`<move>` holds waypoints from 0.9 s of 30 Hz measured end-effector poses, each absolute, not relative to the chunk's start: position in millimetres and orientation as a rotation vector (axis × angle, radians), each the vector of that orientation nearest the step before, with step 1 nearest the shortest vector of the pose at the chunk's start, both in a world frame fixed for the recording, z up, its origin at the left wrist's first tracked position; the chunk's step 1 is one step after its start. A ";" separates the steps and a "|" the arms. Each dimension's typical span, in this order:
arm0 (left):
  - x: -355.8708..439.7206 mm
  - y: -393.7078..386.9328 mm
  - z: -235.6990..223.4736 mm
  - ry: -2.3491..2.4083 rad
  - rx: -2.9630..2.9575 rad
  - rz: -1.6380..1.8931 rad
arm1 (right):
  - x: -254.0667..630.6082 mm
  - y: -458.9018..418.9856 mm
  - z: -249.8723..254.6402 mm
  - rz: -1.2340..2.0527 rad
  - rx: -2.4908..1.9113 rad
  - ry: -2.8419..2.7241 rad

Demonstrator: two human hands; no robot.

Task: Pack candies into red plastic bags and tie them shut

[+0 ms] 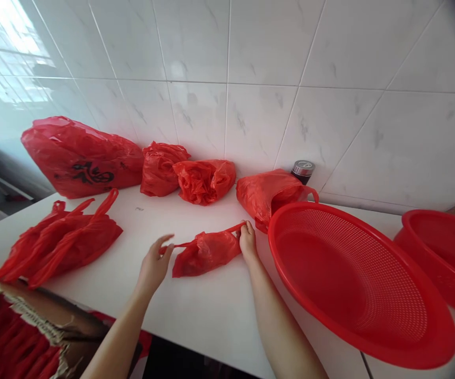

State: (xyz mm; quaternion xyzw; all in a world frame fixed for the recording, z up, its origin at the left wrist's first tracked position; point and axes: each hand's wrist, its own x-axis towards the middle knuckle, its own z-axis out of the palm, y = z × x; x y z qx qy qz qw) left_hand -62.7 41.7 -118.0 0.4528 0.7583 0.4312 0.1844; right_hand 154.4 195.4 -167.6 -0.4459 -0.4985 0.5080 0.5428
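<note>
Forearms (276, 310) nearest camera; left hand (153, 264) and right hand (248, 241) have fingers (167, 252) clamped on opposite handles (235, 228) of small red bag (211, 253), dial centre, with counter (203, 310) running to near edge at 6 o'clock, colander (341, 279) at 3.

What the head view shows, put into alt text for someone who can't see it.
A person's left hand and right hand hold a small red plastic bag by its handles over a white table. Fuller red bags line the tiled wall behind; a large perforated red basket is at right.
</note>
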 end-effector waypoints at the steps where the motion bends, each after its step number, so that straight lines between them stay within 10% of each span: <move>1: -55.5 49.1 -109.3 2.208 1.389 1.252 | 154.7 194.1 -166.6 1.225 -1.030 -1.169; 11: -11.9 107.6 -55.2 2.108 1.907 0.159 | 164.3 189.9 -162.6 1.335 -0.904 -1.020; 27: -201.6 34.3 9.1 2.236 1.340 0.593 | 162.9 188.5 -161.9 1.374 -0.893 -1.130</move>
